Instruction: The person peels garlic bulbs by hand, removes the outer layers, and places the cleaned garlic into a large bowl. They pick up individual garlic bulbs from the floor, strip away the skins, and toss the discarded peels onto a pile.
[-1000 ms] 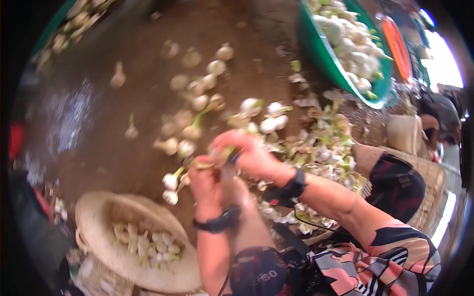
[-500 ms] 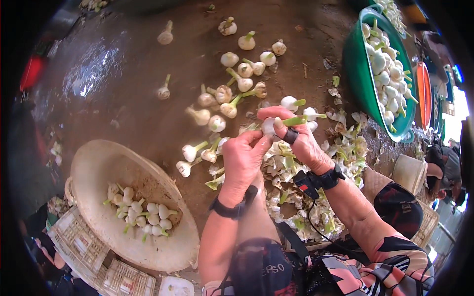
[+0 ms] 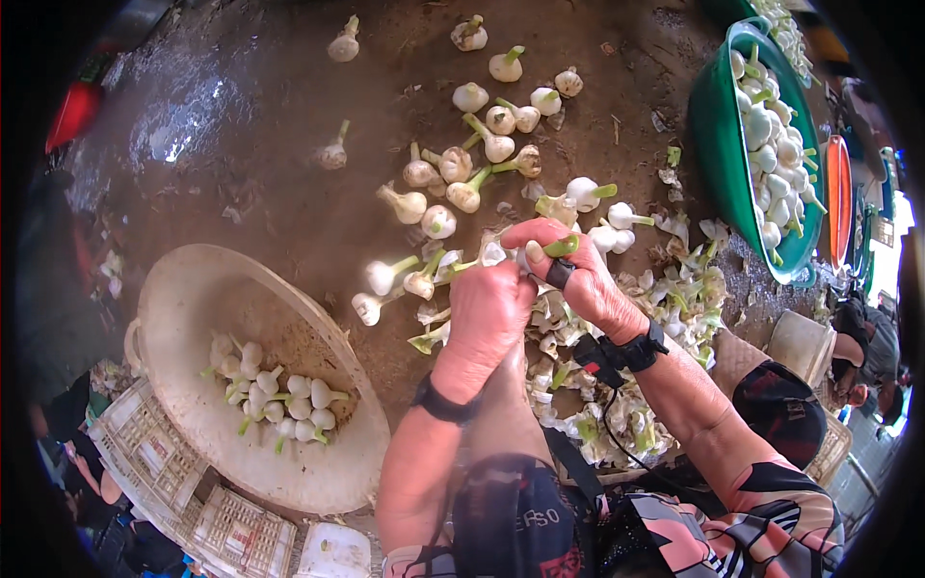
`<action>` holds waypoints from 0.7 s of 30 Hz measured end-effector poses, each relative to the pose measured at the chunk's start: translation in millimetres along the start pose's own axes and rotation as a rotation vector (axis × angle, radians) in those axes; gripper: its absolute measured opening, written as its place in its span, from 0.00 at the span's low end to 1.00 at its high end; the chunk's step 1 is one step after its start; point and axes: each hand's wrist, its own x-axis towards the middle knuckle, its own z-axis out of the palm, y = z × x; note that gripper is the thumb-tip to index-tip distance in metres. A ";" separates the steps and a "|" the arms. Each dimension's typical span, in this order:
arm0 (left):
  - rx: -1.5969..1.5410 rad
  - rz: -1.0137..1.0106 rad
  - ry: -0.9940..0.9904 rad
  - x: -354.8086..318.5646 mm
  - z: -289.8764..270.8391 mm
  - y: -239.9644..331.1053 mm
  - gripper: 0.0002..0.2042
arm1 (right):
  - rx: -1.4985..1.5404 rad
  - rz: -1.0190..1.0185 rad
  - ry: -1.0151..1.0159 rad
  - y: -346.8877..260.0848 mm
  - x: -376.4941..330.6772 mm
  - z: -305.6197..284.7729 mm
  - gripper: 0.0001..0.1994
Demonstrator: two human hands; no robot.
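A garlic bulb with a cut green stem is between my two hands, most of its white body hidden by my fingers. My right hand is closed around it, a dark band on the thumb. Against the bulb, my left hand has its fingers curled in; their tips are hidden. White skin shows just above that hand. Whole garlic bulbs lie on the ground ahead, some still dirty. Below my hands and to their right is a heap of peeled skins.
A tilted pale basin holding several white bulbs stands at left, beside plastic crates. At the right rises a green tub full of garlic, with an orange basin behind it. A pale bucket and another person are farther right.
My left hand has rolled over and closed in tighter on the bulb, so less of the bulb shows. The whole view has shifted slightly, with ground things moved a little right and up.
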 end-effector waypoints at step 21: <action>0.007 -0.204 0.023 -27.8 42.5 -64.1 0.08 | 0.828 -0.043 -0.399 -69.4 49.0 77.1 0.23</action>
